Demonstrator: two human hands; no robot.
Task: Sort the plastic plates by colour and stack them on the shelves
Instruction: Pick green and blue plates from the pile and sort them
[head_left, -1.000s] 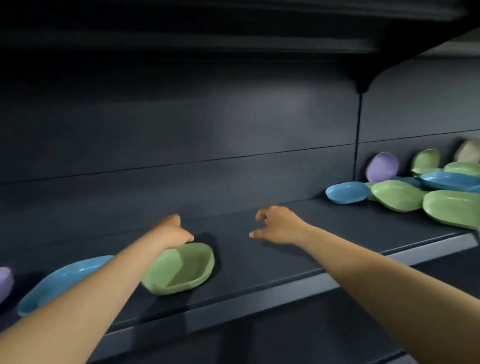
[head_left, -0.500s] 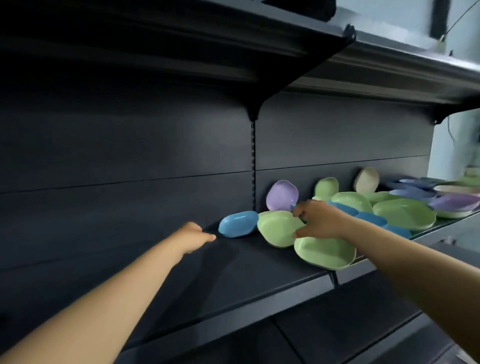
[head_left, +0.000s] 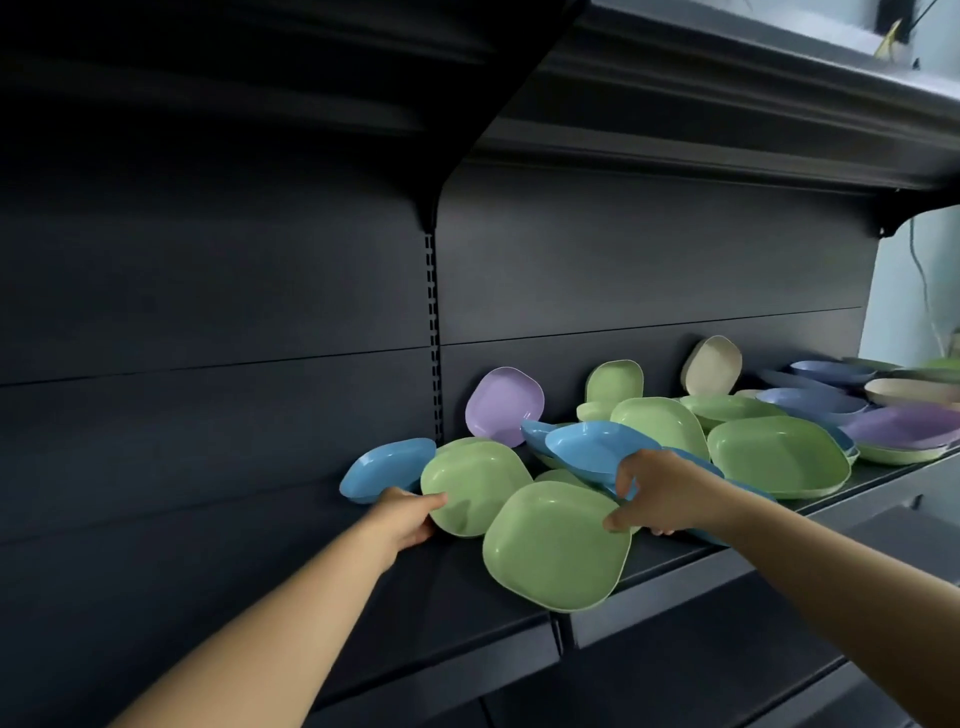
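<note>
Left hand (head_left: 408, 519) reached green plate (head_left: 475, 486), grasps rim; right hand (head_left: 662, 491) grasps front green plate (head_left: 556, 545).

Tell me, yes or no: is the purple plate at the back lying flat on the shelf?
No. The purple plate stands tilted on its edge, leaning against the dark back panel behind the pile.

Green plates (head_left: 556, 545), blue plates (head_left: 592, 447), a lilac plate (head_left: 501, 405), dark grey shelf (head_left: 457, 613).

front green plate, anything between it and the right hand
No. The right hand already pinches the front green plate at its right rim, with nothing between them. A blue plate lies just behind the thumb, above that rim.
</note>
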